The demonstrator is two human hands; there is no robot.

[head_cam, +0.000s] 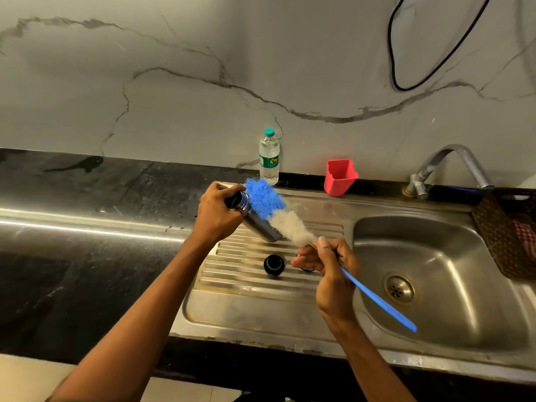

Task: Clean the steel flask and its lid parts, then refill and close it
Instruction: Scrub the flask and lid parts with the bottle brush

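Observation:
My left hand (216, 216) grips the steel flask (259, 229) near its open mouth and tilts it over the ribbed drainboard (249, 285), mouth up and to the left. My right hand (329, 266) holds a long bottle brush (278, 211) just below its bristles. The brush's blue and white bristles lie outside the flask, along its upper side, with the blue tip beside the mouth. Its blue handle runs down to the right over the sink basin. A black lid part (274, 264) stands on the drainboard below the flask. Another dark part is mostly hidden behind my right hand.
A steel sink basin (452, 274) with a drain lies at the right, a tap (452, 163) behind it. A plastic water bottle (269, 156) and a red cup (340, 177) stand at the wall. A dark basket (507, 230) sits at the far right. A black counter extends left.

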